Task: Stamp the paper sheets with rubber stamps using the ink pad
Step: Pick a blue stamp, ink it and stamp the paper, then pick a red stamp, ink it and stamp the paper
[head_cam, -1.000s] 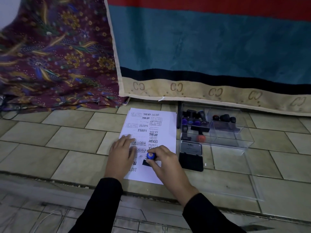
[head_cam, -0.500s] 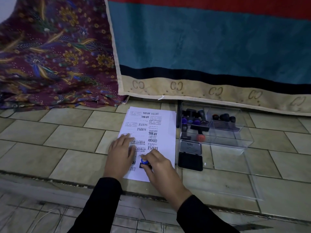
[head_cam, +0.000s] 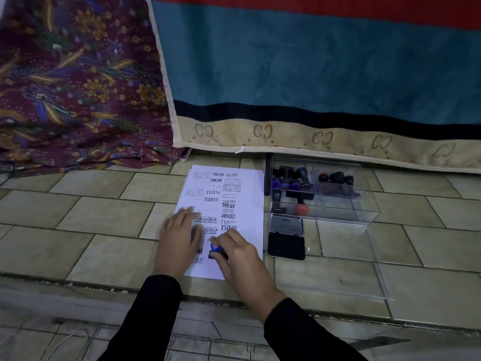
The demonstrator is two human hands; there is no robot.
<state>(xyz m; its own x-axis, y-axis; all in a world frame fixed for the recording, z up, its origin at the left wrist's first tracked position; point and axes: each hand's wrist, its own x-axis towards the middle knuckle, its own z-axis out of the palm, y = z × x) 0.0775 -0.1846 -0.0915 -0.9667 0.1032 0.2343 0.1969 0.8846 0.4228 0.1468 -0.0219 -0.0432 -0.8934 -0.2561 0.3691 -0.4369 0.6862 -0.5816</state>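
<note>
Head view: the top paper sheet on the floor is judged nearly filled, a stamp gripped by fingers of the right hand being pressed near its lower edge while it is steadied by the flat, straight-fingered left hand.

We see a tiled floor bearing a stack of paper sheets in the middle. Just right of it lies an open ink pad, with a clear box beyond and a clear lid flat nearer us. A patterned cloth is bunched far left.
</note>
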